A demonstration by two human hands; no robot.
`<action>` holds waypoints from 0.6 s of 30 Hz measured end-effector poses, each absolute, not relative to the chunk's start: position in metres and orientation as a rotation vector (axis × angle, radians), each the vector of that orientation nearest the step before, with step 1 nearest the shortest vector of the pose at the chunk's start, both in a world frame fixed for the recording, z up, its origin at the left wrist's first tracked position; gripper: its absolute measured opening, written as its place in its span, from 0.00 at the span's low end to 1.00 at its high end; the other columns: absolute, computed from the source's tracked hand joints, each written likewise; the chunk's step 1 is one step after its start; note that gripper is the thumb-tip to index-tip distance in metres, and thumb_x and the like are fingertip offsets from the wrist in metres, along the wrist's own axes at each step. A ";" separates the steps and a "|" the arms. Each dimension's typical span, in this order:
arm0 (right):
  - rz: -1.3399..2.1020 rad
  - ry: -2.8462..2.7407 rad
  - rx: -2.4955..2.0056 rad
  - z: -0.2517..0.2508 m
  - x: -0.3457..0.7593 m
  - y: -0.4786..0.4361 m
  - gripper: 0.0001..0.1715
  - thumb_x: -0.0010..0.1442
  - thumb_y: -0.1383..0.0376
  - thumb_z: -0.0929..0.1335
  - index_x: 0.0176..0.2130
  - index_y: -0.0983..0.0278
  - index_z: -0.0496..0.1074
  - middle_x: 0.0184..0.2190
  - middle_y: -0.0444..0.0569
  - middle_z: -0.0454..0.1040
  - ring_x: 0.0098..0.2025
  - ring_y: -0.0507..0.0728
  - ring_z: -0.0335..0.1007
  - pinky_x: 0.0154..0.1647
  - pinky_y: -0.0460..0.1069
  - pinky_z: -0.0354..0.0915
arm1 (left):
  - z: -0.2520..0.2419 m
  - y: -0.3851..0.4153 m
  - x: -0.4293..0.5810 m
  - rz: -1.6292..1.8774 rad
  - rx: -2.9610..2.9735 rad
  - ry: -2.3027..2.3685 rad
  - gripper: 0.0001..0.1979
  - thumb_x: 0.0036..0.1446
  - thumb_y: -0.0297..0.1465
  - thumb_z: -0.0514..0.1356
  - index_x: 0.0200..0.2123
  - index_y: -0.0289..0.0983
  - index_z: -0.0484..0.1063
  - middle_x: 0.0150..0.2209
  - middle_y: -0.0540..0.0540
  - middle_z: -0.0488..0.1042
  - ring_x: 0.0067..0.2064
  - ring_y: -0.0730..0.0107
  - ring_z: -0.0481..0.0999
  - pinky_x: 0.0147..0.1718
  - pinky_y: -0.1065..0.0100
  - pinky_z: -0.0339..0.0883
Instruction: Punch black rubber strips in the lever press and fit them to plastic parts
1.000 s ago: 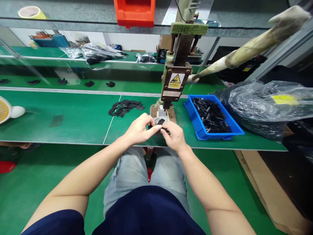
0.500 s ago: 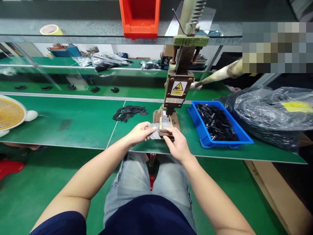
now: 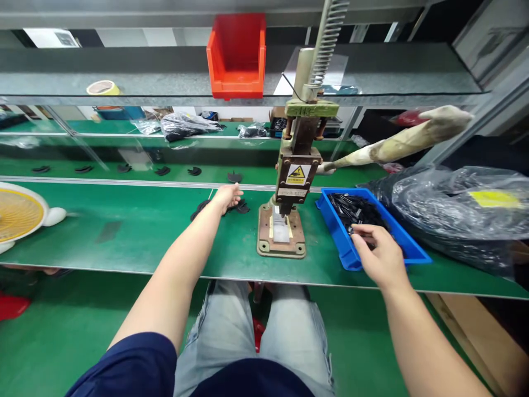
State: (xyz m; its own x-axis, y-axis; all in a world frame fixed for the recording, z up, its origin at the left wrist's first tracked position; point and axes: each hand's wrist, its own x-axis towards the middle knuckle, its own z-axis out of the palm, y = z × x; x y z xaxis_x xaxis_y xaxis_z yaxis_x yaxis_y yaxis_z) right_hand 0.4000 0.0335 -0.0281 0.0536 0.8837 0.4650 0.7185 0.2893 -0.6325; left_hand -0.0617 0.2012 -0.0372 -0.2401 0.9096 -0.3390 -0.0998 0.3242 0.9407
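Note:
My left hand (image 3: 228, 198) is stretched over the pile of black curved pieces (image 3: 200, 208), its fingers apart and holding nothing. Just past its fingertips, a single black curved piece (image 3: 234, 177) lies on the green strip behind the bench top. My right hand (image 3: 381, 252) is at the near side of the blue bin (image 3: 345, 255), thumb and forefinger pinched on a small black part. Many slim black parts (image 3: 355, 209) fill that bin. Between my hands stands the hand press (image 3: 294, 176), with a bare light metal plate (image 3: 281, 230) on its base.
The press's long lever (image 3: 392, 148) reaches out to the right. A plastic-wrapped bundle (image 3: 458, 204) lies beyond the bin. At left is a fan (image 3: 20, 212). Several curved pieces (image 3: 125, 168) are spaced along the rear strip. A red bin (image 3: 238, 88) sits on the upper shelf.
Both hands have left the press. My left hand went forward and left and let go of the curved piece, now on the rear strip; my right hand moved right to the blue bin.

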 end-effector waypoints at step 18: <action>0.285 -2.257 -2.251 -0.041 0.463 0.124 0.05 0.64 0.61 0.76 0.39 0.59 0.80 0.33 0.52 0.81 0.30 0.58 0.71 0.36 0.53 0.59 | -0.118 0.018 -0.045 1.337 1.285 1.377 0.28 0.65 0.59 0.64 0.29 0.40 0.72 0.22 0.53 0.70 0.24 0.72 0.65 0.28 0.68 0.61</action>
